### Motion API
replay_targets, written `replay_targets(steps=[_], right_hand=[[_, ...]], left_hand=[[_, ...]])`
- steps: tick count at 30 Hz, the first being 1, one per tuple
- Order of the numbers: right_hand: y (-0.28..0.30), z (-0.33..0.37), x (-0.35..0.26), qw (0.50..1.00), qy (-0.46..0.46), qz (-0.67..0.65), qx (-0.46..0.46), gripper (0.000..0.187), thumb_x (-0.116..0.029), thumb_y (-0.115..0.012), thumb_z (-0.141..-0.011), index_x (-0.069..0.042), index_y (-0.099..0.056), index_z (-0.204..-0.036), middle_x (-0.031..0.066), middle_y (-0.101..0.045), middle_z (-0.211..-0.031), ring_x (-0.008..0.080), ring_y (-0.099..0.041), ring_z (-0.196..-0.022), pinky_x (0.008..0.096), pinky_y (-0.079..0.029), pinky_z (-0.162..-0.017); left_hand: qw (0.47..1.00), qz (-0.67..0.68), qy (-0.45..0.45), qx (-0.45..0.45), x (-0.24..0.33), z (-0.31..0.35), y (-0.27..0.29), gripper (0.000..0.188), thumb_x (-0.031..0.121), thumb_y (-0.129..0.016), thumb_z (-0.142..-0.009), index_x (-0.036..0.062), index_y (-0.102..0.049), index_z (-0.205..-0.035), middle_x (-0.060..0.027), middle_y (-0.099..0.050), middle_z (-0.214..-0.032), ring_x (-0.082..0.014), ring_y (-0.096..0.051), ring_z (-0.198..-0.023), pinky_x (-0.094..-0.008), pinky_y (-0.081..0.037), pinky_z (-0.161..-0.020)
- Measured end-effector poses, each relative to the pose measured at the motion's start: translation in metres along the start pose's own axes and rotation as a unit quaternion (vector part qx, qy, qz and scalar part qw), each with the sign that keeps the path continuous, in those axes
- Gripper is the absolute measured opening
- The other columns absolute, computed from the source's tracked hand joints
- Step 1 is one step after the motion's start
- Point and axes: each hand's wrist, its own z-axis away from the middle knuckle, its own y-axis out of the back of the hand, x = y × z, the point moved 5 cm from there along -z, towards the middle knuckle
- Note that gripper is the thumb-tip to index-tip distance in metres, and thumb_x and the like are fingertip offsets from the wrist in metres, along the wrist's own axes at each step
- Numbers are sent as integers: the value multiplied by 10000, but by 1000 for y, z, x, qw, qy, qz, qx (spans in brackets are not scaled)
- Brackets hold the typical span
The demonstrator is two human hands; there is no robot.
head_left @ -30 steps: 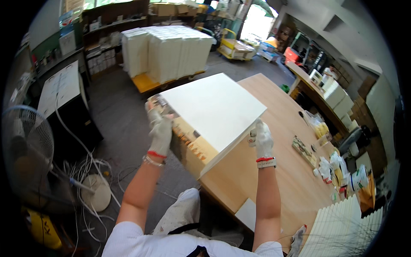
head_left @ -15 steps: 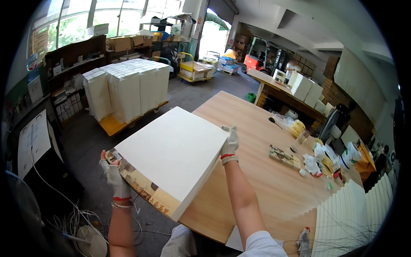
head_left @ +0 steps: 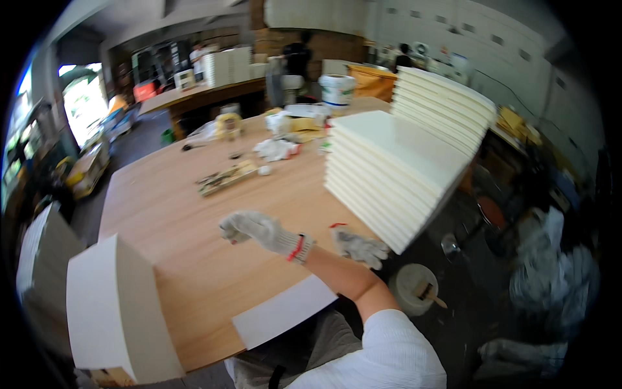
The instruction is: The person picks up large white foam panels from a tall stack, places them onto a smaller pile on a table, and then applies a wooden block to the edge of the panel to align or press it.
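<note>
My right hand (head_left: 262, 235), in a whitish knitted glove with a red cuff edge, hangs over the middle of the wooden table (head_left: 188, 233). Its fingers bend loosely, apart from the thumb, and nothing shows in them. A large white box (head_left: 113, 311) with a strip of printed picture at its lower edge stands tilted at the table's left front edge. My left hand is out of view. A sheet of white paper (head_left: 285, 311) lies at the near edge, and a spare grey glove (head_left: 359, 246) rests to the right of my right hand.
Tall stacks of white boards (head_left: 389, 175) rise at the right. Farther back lie a picture-covered flat box (head_left: 227, 178), crumpled white gloves (head_left: 275, 149) and a white bucket (head_left: 337, 89). A tub with a brush (head_left: 414, 288) stands below on the right. Other people work at the back.
The view has swung to the right. My right hand has let go of the white box and moved over the table. The box is now at the left, and my left hand has left the picture.
</note>
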Motion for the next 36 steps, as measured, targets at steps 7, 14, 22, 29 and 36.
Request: replay_targets(steps=[7, 14, 22, 29, 36], right_hand=[[76, 183, -151, 984, 23, 149, 93, 316, -235, -521, -1010, 45, -597, -1135, 85, -645, -913, 148, -612, -850, 290, -513, -782], [105, 282, -177, 914, 206, 341, 79, 230, -132, -569, -968, 49, -615, -1102, 150, -683, -1037, 269, -666, -968, 373, -507, -840], [156, 351, -176, 932, 111, 300, 173, 244, -120, -559, -962, 62, -641, -1104, 151, -696, -988, 225, -675, -902, 326, -533, -825], [179, 354, -171, 947, 110, 247, 176, 279, -150, -544, -976, 72, -622, -1126, 133, -689, -990, 182, -655, -900, 298, -522, -821], [227, 325, -222, 882, 278, 310, 220, 341, -270, -486, -1015, 40, -612, -1084, 107, -655, -979, 140, -632, -853, 290, -517, -791]], left_hand=[[541, 808, -206, -112, 246, -92, 57, 120, 57, -635, -865, -19, -616, -956, -167, -656, -1012, -289, -639, -941, -415, -509, -829], [445, 800, -398, -61, 528, -137, 176, 498, 177, -800, -709, 9, -598, -1133, -148, -635, -1196, -370, -581, -1136, -408, -492, -936], [469, 683, -558, 53, 578, -140, 194, 857, 62, -716, -731, -11, -266, -1456, -132, -688, -971, -308, -688, -793, -360, -553, -651], [456, 751, -456, -146, 586, -143, 184, 867, 162, -692, -825, -9, -178, -1502, -116, -695, -878, -289, -692, -724, -349, -543, -617], [531, 720, -382, -230, 581, -144, 188, 825, 197, -682, -871, 11, -191, -1507, -74, -650, -725, -255, -664, -650, -348, -520, -611]])
